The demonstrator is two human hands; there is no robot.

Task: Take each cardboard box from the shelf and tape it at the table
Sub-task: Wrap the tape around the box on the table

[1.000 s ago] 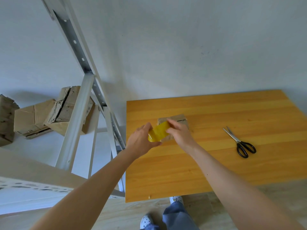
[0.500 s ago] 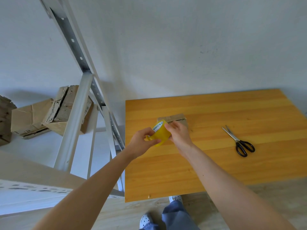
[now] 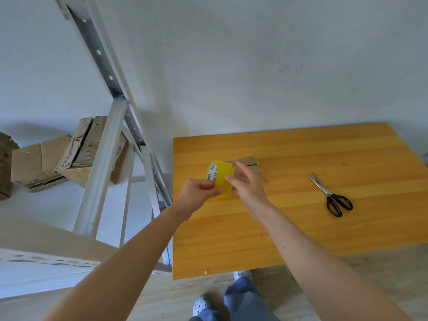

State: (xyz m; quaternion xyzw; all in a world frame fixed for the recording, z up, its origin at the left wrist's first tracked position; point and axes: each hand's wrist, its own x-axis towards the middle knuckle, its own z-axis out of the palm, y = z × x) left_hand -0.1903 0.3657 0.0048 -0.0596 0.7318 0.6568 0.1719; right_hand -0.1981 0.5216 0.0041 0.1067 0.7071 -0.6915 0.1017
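Note:
A yellow tape roll (image 3: 220,177) with a white printed core is held above the wooden table (image 3: 289,228). My left hand (image 3: 196,195) pinches its lower left rim. My right hand (image 3: 249,186) has fingertips on the roll's right side, fingers spread. Behind both hands a small flat cardboard box (image 3: 251,165) lies on the table, mostly hidden. On the white shelf (image 3: 58,209) at the left sit several worn cardboard boxes; one leans against a metal post (image 3: 81,154), another lies beside it (image 3: 34,165).
Black-handled scissors (image 3: 333,195) lie shut on the table to the right of the hands. Grey perforated shelf uprights (image 3: 104,158) stand between shelf and table. A white wall runs behind. My legs and spotted shoes (image 3: 203,304) show below the table's front edge.
The tape roll has been turned and lifted, so its white core now faces left. My right hand's fingers have spread along the roll's edge. The view has shifted slightly.

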